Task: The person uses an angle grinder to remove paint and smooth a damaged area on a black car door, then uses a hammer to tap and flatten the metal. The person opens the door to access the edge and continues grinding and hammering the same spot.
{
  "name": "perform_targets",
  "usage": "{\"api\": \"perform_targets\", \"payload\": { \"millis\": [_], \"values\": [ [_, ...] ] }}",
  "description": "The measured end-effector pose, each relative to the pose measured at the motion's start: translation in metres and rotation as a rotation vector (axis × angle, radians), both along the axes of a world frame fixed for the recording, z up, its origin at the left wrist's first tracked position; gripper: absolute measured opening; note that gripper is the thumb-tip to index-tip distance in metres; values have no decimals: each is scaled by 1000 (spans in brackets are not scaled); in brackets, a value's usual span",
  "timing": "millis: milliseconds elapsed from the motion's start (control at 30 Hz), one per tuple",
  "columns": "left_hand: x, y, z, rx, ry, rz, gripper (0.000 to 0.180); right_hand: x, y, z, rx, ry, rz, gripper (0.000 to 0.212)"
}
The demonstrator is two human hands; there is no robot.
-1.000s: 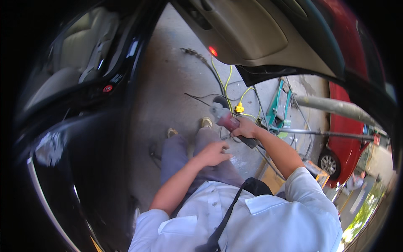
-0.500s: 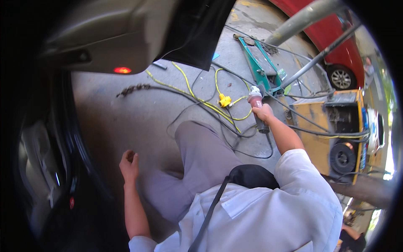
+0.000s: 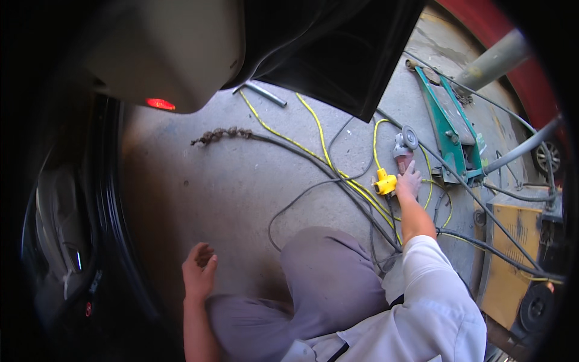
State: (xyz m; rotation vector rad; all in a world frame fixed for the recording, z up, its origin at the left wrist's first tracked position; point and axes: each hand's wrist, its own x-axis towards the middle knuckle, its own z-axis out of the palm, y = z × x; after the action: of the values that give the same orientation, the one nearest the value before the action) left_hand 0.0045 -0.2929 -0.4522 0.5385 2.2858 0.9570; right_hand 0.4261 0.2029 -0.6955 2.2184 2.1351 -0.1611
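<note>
Whereas it was held up a second ago, the red angle grinder (image 3: 403, 158) is now down near the floor (image 3: 229, 175), just beside the yellow connector (image 3: 385, 182) — right hand (image 3: 409, 180) wrapped round the grinder, which seems idle. Left hand (image 3: 198, 274) loose, half curled — nothing visible in it.

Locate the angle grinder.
Right of centre in the head view, the angle grinder is in the right hand, near the yellow connector and the green jack.
</note>
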Motion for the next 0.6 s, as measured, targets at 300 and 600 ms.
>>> {"api": "perform_targets", "payload": {
  "millis": [300, 600],
  "values": [
    [17, 16, 36, 88, 41, 32, 41, 107, 45, 35, 49, 734, 141, 29],
    [24, -5, 69, 60, 325, 9, 41, -140, 1, 63, -136, 503, 883, 29]
  ]
}}
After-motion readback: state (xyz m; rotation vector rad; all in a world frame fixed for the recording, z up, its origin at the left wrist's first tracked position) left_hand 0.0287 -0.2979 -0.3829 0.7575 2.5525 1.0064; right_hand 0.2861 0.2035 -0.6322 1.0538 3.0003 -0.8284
